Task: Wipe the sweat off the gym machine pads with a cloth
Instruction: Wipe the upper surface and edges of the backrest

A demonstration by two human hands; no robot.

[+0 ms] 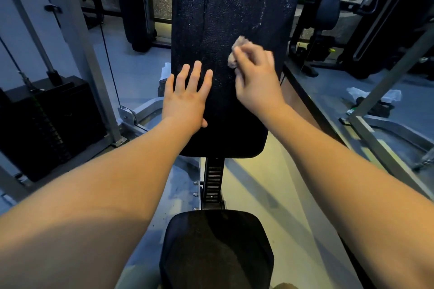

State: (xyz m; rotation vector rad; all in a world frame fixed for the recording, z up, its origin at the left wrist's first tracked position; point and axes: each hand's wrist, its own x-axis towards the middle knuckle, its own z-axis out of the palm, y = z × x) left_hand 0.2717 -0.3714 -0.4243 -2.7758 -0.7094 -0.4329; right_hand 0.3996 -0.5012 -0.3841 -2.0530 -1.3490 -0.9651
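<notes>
Nearest lay the seat pad (217,248); right hand (254,77) gripped a blurred, probably bunched cloth (236,53) on the back pad (225,19), left hand (187,96) flat, open. Firm overlapping strokes would suit.

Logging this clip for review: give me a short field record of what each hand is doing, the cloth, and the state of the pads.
left hand: flat, fingers spread, on the back pad
right hand: gripping the cloth
cloth: bunched, pressed to the back pad
back pad: black; upper part glistens with wet streaks
seat pad: black, below, untouched by either hand
weight stack: left of machine
</notes>
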